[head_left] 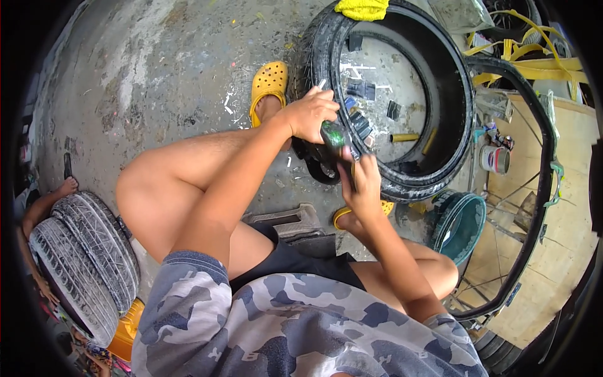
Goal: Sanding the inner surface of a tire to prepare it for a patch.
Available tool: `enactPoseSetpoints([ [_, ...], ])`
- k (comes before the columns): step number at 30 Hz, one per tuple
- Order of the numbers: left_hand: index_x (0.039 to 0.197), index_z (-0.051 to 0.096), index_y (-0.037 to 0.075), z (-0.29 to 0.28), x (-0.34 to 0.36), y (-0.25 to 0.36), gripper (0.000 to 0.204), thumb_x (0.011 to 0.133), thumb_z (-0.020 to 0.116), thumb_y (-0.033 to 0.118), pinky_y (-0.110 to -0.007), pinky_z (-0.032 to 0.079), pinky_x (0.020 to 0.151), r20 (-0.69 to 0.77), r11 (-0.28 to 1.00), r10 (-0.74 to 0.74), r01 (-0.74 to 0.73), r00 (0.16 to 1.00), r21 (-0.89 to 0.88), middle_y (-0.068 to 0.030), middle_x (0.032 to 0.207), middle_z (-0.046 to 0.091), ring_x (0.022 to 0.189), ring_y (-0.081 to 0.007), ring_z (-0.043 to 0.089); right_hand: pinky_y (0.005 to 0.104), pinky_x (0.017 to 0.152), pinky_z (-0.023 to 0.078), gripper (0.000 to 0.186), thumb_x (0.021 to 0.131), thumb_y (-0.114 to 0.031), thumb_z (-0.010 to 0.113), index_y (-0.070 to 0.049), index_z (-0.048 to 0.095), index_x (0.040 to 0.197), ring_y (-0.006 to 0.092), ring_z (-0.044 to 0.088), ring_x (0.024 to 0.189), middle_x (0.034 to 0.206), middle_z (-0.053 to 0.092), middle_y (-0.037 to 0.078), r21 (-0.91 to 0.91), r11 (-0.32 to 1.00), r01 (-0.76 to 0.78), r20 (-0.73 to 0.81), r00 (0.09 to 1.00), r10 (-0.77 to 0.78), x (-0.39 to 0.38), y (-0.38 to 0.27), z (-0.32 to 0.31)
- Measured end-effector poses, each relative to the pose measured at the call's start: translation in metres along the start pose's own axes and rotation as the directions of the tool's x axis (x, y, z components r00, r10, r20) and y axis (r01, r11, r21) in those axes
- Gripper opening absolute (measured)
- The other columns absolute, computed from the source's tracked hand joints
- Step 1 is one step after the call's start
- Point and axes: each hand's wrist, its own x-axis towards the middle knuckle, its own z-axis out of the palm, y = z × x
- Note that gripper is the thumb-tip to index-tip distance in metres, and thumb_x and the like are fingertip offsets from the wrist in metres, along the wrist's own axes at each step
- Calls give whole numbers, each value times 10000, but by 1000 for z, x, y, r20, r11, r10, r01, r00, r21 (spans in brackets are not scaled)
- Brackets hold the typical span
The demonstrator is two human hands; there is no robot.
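Observation:
Over the near left edge of a large black tire [453, 94], both my hands are closed around a shiny dark green-and-black object [335, 135] whose exact kind I cannot make out. My left hand [312, 116] wraps its upper end, with a small pale tip showing beyond the fingers. Lower and to the right, my right hand [363, 185] grips the other end, thumb up along it. The tire lies on its side, a yellow cloth [363, 9] draped over its far rim. Inside it, dark patches [361, 90] and yellowish tube-like pieces [404, 137] rest on the floor.
A teal bucket [462, 227] and a small paint-stained pail [494, 159] stand at the right, near a black curved frame [548, 144] and wooden board [568, 213]. Stacked tires [88, 251] lie at the left, with another person's arm [38, 220] beside them.

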Motion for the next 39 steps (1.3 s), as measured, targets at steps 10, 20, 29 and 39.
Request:
enactPoseSetpoints([
  [10,685,623,92,4,-2,-1,331,575,777,363,-425,366,867,-19,999,16,-15,1000,32,-36,876,586,949,-253,509,440,682,436,474,770,10,686,-29,607,1236,351,484,745,801,476,150,-16,999,-30,7,1000,30,3,-10,-2],
  [20,644,555,90,5,-1,-2,351,552,772,350,-409,353,838,-37,999,40,-39,998,27,-41,834,553,927,-271,500,430,734,467,326,807,-26,714,47,622,1112,390,563,809,898,598,196,141,980,-144,-88,984,157,-1,1,3],
  [29,686,605,88,4,-5,0,333,522,775,321,-421,356,885,-50,999,51,-51,997,9,-43,883,582,979,-275,510,430,815,481,359,842,-26,685,39,615,1189,391,612,894,996,646,204,216,942,-255,-87,956,279,-23,-10,2],
  [39,692,612,80,5,-7,-10,347,520,774,333,-429,351,886,-61,998,61,-59,996,31,-47,920,599,971,-275,503,433,864,491,362,859,-35,681,35,622,1209,350,654,924,1049,663,213,248,912,-327,-124,923,364,-29,-4,14],
])
